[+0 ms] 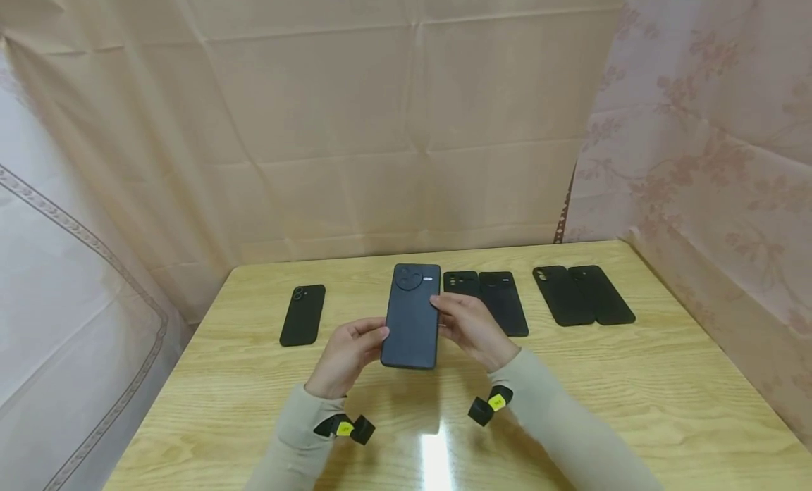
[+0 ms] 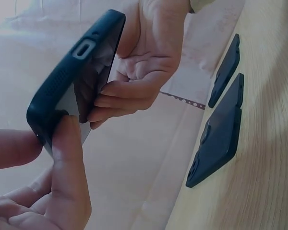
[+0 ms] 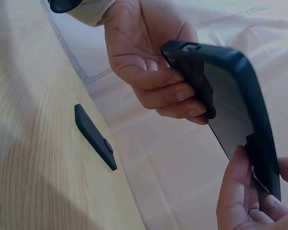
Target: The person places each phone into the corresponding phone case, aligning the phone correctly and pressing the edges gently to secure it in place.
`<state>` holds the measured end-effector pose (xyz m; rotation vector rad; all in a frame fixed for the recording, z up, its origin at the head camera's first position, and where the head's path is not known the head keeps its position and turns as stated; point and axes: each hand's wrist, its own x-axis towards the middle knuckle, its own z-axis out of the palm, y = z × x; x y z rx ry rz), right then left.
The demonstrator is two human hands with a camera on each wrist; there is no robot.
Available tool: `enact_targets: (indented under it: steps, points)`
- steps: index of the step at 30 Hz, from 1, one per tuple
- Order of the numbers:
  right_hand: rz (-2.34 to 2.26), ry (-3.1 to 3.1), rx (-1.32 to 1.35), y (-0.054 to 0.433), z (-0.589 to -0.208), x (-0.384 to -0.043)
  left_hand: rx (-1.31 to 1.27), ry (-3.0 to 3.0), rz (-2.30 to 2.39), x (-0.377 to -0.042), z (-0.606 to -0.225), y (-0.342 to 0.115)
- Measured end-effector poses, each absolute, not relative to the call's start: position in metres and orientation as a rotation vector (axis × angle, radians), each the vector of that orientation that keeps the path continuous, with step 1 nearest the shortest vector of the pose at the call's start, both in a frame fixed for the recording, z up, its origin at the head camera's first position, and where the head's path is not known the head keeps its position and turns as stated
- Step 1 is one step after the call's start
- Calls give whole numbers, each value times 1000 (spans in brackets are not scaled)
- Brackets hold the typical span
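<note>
A dark phone in a case (image 1: 412, 329) is held up over the table, its back with a round camera ring towards the head camera. My left hand (image 1: 347, 353) pinches its lower left edge between thumb and fingers. On the opposite long edge, higher up, my right hand (image 1: 474, 327) grips with the thumb on the back and fingers behind. The left wrist view shows the charging port in the bottom edge of the phone (image 2: 62, 72) and its glossy screen side. From the right wrist, the same phone (image 3: 230, 91) appears tilted, with fingertips of both hands against the screen side.
On the wooden table (image 1: 241, 406), a black phone-shaped piece (image 1: 302, 315) lies at the left. Behind my right hand lie two dark phone-shaped pieces side by side (image 1: 504, 304). Another black pair (image 1: 599, 294) lies farther right. A beige curtain (image 1: 393, 125) hangs behind the table.
</note>
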<state>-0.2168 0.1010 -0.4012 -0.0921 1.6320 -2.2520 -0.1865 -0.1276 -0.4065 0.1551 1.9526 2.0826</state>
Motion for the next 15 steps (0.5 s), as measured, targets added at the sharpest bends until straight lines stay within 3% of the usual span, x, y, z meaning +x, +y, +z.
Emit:
enact_targets:
  steps: [15]
  points:
    - [-2121,1885,-62,78,-414,-229,-124,2069,2152,-211,-413,-137]
